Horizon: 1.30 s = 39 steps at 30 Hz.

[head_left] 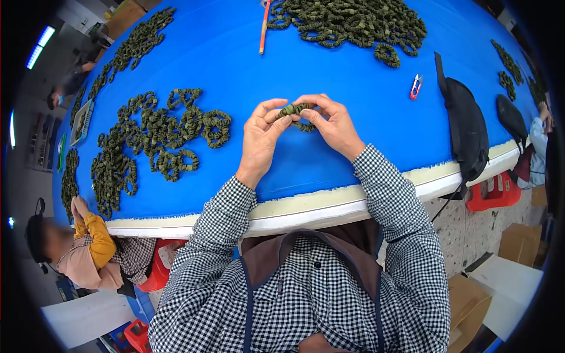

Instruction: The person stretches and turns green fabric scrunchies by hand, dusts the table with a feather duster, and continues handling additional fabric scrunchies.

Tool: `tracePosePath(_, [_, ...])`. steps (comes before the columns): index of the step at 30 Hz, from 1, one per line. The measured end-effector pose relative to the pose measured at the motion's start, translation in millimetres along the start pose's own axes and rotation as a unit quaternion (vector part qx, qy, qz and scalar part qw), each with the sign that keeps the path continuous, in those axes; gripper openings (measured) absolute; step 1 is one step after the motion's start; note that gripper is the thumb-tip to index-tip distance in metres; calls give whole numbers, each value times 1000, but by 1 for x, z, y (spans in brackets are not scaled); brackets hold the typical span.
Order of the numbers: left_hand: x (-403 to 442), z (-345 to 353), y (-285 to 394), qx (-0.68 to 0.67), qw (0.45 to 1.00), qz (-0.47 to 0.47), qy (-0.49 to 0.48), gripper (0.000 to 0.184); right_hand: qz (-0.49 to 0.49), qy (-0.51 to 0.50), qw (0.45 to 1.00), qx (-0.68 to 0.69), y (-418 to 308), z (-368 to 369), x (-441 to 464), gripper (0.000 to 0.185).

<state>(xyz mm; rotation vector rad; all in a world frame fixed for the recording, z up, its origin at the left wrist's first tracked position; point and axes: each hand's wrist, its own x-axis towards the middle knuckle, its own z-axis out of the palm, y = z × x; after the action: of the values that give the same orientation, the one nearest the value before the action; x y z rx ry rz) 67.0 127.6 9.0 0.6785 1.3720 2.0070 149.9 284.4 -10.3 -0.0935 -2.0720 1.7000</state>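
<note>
Between my two hands is a dark green scrunchie (292,110), gathered and ring-shaped, held above the blue cloth near the table's front edge. My left hand (263,130) pinches its left side between thumb and fingers. On its right side, my right hand (331,122) grips it with the thumb in front and the fingers curled behind. Part of the ring is hidden by my fingers. Left of my hands lies a loose spread of similar scrunchies (159,132). A larger heap of scrunchies (353,23) sits at the far side.
An orange stick-like tool (264,29) lies beside the far heap. Red-handled thread snips (416,86) and a black waist bag (465,120) are to the right. A shallow basket (82,122) stands at the left. Co-workers sit at left (88,247) and right (538,147).
</note>
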Motion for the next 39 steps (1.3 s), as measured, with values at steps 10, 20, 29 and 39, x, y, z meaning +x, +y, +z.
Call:
tracePosePath(10, [1, -2, -1, -12, 1000, -5, -17, 35, 64, -24, 989, 133, 3, 2, 1, 17])
tracePosePath(20, [-2, 6, 4, 18, 999, 36, -15, 35, 85, -17, 970, 229, 8, 3, 2, 11])
tracePosePath(29, [0, 4, 4, -99, 995, 7, -30, 30, 62, -36, 981, 181, -7, 6, 1, 11])
tracePosePath(39, [0, 4, 12, -210, 976, -47, -39, 21, 27, 0, 987, 160, -15, 11, -1, 9])
